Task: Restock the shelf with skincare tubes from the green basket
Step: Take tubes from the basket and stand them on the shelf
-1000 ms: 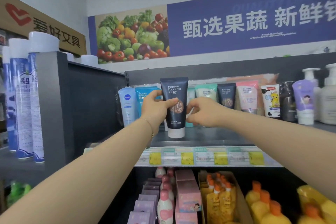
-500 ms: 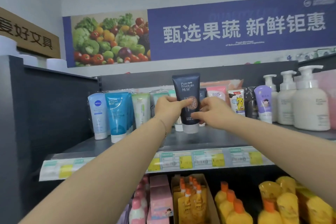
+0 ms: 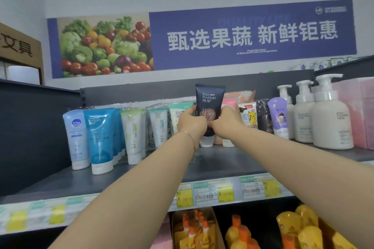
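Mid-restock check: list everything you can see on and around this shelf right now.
navy Pure Fountain tube: one, dark navy, upright, cap down, mid-row
Nivea tube: one, pale blue, row's far left
blue tubes: at least two, blue, right of the Nivea
white-green tubes: two, left of the hands
mint tube: one, behind the left hand
cartoon tube: one, white, right of the hands
lilac tube: one, beside the pumps
pump bottles: three, white, right end
shelf: one, dark grey
price labels: several, yellow-green, shelf edge
pouches: many, yellow, orange caps, lower shelf
banner: one, blue, wall above
left hand: grips the navy tube
right hand: grips the navy tube
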Tool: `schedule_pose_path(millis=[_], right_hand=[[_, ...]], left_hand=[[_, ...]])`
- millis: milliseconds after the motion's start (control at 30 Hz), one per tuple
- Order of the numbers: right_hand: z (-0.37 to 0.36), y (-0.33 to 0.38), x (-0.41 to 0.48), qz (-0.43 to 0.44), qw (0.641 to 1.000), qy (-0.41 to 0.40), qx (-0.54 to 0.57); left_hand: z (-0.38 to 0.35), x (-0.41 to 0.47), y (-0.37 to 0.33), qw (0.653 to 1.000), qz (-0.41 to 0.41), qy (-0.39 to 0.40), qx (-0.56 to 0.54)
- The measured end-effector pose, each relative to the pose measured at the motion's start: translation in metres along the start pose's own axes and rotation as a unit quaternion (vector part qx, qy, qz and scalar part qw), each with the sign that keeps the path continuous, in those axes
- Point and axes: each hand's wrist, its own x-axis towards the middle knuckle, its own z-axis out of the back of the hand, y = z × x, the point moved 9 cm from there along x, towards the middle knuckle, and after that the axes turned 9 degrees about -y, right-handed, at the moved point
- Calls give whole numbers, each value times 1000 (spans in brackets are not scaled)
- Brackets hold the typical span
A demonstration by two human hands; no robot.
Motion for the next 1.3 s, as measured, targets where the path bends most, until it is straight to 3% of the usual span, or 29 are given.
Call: schedule_pose_path(millis=[167,300,633,1300], right_hand=[[-15,-19,20,-55,998,-15,8],[-24,-30,29,-66,998,-17,14],[-39,-59,37,-69,997,7,-25],[-54,-64,40,-69,995,66,-15]], left_hand=[[-13,16,14,1000,26,-9,12],[-15,17,21,996,71,-37,-27],[-23,21,44,996,79,-31,-24],[-23,28,57,991,86,-4,106]])
